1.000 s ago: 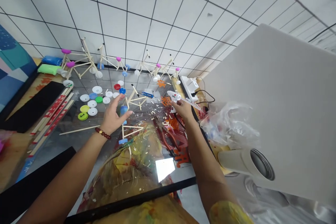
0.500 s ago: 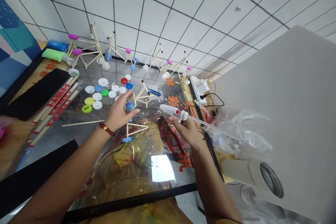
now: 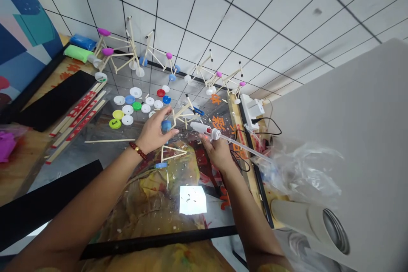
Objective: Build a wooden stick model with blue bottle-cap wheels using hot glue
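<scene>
A small bicycle-like frame of wooden sticks [image 3: 180, 114] with black-tipped handlebars stands on the glass tabletop, a blue bottle cap [image 3: 166, 126] at its left end. Around that left side my left hand [image 3: 156, 131] is open, thumb and fingers apart; whether a fingertip touches the frame I cannot tell. My right hand [image 3: 218, 153] is closed around a white hot glue gun [image 3: 200, 128], a clear glue stick [image 3: 245, 148] trailing out of its back. Its nozzle points left, close to the frame's lower right. Nearer me lies a triangular stick piece [image 3: 174, 153] with a blue cap.
Several finished stick bicycles [image 3: 153, 53] line the wall. Loose bottle caps [image 3: 128, 120] lie left of centre, beside bundled sticks [image 3: 78, 114]. A blue cutter [image 3: 198, 111] lies behind the frame. At right are a power strip [image 3: 251, 110], a plastic bag [image 3: 306, 165] and a bottle [image 3: 302, 221].
The glue gun in my right hand has moved left, closer to the stick frame. My left hand keeps about the same place beside the frame. The whole view has shifted slightly.
</scene>
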{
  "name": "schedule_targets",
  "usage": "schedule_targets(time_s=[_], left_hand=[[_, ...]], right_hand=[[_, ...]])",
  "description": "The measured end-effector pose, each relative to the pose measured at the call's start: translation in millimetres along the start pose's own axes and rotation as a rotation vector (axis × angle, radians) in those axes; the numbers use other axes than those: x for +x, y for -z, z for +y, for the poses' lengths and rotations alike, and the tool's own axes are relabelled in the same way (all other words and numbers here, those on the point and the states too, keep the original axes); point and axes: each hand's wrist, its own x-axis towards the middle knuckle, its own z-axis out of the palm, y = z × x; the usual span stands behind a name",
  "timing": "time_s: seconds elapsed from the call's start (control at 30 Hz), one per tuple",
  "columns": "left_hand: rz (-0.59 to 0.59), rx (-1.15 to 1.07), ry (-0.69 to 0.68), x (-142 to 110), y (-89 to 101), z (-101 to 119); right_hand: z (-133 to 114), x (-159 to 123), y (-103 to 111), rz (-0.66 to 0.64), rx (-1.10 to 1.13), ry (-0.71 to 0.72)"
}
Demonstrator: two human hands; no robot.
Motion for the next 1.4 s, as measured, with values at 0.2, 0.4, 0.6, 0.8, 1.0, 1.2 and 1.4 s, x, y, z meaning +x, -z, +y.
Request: schedule_targets(time_s=[0.2, 0.4, 0.6, 0.8, 1.0, 1.2, 1.4], left_hand=[[-0.001, -0.009, -0.002, 0.4, 0.6, 1.2], [0.003, -0.010, -0.008, 0.3, -0.7, -0.5], [0.009, -0.010, -0.017, 0.0, -1.2, -1.2], [0.003, -0.003, -0.008, 0.3, -0.3, 0.2], [0.010, -0.004, -0.018, 0.1, -0.8, -0.7], [0.002, 0.012, -0.009, 0.5, -0.5, -0.7], [0.010, -0.001, -0.007, 0.4, -1.2, -1.0]], right_hand=[[0.5, 1.9, -4.8, -0.011, -0.044, -0.031], [-2.0, 3.4, -5.9, -0.027, -0.023, 0.005], [-3.2, 5.5, -6.4, -0.019, -0.022, 0.006], [-1.3, 5.8, -8.7, -0.025, -0.054, -0.028], [0.4, 6.8, -11.2, -0.026, -0.051, -0.056], [0.8, 9.7, -14.6, 0.002, -0.023, 0.014], [2.7, 5.2, -15.5, -0.029, -0.069, 0.001]])
